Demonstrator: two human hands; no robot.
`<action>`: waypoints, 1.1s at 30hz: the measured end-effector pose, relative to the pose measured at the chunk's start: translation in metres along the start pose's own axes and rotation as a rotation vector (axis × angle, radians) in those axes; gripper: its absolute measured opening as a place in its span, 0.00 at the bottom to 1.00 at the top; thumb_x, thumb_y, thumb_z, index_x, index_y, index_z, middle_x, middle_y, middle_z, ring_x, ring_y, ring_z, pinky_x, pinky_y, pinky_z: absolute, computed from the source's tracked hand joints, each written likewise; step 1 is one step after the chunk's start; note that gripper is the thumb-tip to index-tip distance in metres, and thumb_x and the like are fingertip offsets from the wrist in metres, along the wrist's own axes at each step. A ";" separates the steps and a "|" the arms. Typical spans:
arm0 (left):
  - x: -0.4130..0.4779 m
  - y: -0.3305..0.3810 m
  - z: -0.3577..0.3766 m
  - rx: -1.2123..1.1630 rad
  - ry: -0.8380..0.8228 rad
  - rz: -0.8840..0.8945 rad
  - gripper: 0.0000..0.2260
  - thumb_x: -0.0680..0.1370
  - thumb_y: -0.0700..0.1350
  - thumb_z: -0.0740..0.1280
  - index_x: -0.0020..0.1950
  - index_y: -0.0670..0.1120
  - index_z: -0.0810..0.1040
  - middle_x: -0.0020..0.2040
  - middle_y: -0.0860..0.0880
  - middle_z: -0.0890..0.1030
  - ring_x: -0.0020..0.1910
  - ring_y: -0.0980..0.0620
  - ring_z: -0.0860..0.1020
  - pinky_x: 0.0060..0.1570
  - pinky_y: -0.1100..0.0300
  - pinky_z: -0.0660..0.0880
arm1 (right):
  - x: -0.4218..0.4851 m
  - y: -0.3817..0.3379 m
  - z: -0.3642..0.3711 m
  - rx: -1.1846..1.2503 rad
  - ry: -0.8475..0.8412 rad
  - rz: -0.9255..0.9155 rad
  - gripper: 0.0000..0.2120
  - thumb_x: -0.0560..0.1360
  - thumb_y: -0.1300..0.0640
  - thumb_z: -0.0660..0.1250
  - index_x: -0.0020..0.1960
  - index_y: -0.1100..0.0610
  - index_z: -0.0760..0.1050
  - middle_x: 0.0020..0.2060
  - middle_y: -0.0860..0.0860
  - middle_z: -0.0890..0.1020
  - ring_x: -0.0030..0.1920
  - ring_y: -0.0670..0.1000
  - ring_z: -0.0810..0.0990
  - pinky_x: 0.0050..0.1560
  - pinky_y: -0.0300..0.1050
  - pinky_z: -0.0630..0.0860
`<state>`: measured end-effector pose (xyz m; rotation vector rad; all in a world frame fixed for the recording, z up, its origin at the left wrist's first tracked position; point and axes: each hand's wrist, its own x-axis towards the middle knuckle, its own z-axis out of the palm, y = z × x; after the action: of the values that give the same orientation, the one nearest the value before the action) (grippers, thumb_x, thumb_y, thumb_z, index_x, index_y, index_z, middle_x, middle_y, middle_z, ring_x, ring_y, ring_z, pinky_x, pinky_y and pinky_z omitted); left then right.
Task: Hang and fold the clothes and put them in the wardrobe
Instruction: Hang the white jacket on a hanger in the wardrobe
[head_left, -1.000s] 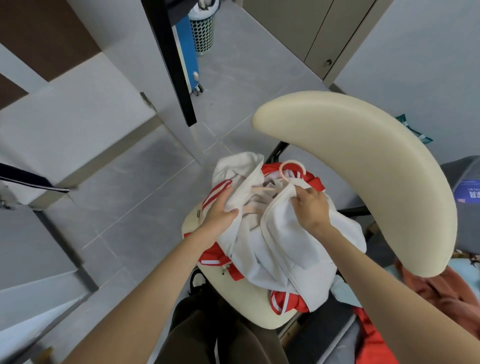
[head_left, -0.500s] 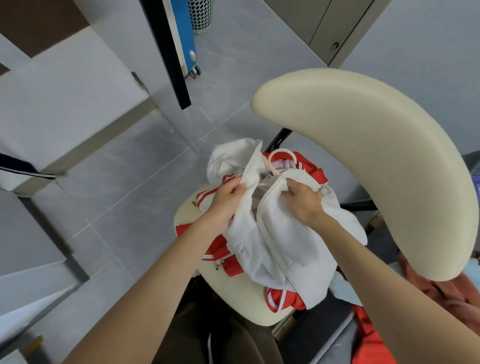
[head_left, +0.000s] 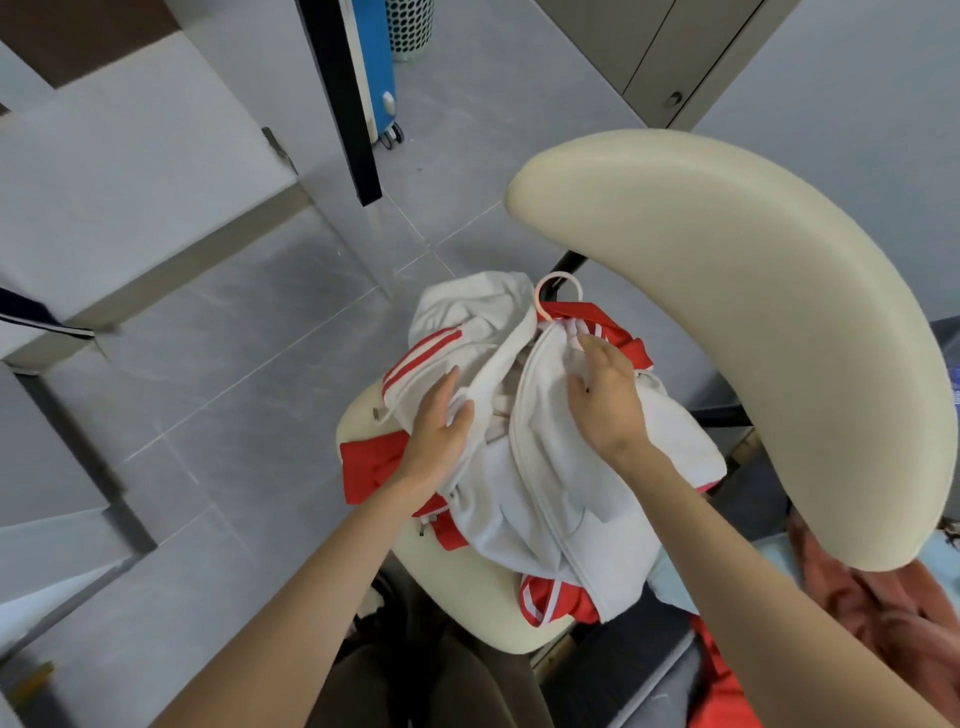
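Note:
A white zip jacket (head_left: 545, 499) with red stripes lies bunched on a cream chair seat (head_left: 467, 592), over a red-and-white garment (head_left: 369, 462). A pale pink hanger hook (head_left: 558, 291) sticks out at the jacket's collar; the rest of the hanger is hidden inside. My left hand (head_left: 441, 421) rests flat on the jacket's left front panel, fingers straight. On the right panel lies my right hand (head_left: 608, 400), its fingertips touching the collar just below the hook.
The chair's curved cream backrest (head_left: 727, 338) arches over the right side. Red and salmon clothes (head_left: 857, 608) lie at the lower right. Across the grey tiled floor stand a black post (head_left: 343, 98), a blue suitcase (head_left: 376, 62), a mesh bin (head_left: 410, 26) and wardrobe doors (head_left: 649, 47).
Both hands let go of the gripped fabric and flattened on the jacket fronts. The panels now lie closer together over the hanger, and the hook stands further out of the collar.

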<state>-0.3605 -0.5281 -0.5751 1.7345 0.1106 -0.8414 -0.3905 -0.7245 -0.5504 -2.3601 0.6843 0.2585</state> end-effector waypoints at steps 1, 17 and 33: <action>-0.003 -0.005 -0.002 -0.047 0.029 -0.034 0.21 0.84 0.45 0.57 0.77 0.51 0.59 0.77 0.53 0.60 0.75 0.55 0.59 0.68 0.62 0.59 | -0.012 -0.001 0.000 0.035 0.050 -0.008 0.23 0.79 0.66 0.59 0.74 0.61 0.65 0.71 0.57 0.67 0.72 0.55 0.63 0.70 0.39 0.56; -0.034 -0.120 -0.017 0.040 0.016 -0.037 0.22 0.80 0.35 0.60 0.73 0.49 0.66 0.69 0.48 0.70 0.66 0.52 0.71 0.47 0.71 0.73 | -0.135 0.054 0.102 -0.159 -0.204 -0.158 0.36 0.70 0.49 0.75 0.74 0.49 0.63 0.76 0.53 0.54 0.75 0.52 0.51 0.72 0.45 0.54; -0.013 -0.166 0.029 0.026 0.245 0.577 0.08 0.80 0.42 0.64 0.55 0.39 0.74 0.50 0.49 0.74 0.52 0.55 0.74 0.53 0.72 0.68 | -0.106 0.106 0.132 -0.191 0.278 -0.542 0.06 0.77 0.65 0.66 0.52 0.62 0.80 0.43 0.54 0.84 0.42 0.56 0.80 0.38 0.46 0.72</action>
<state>-0.4630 -0.4908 -0.7044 1.7568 -0.2315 -0.2083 -0.5377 -0.6647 -0.6721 -2.6866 0.1209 -0.2557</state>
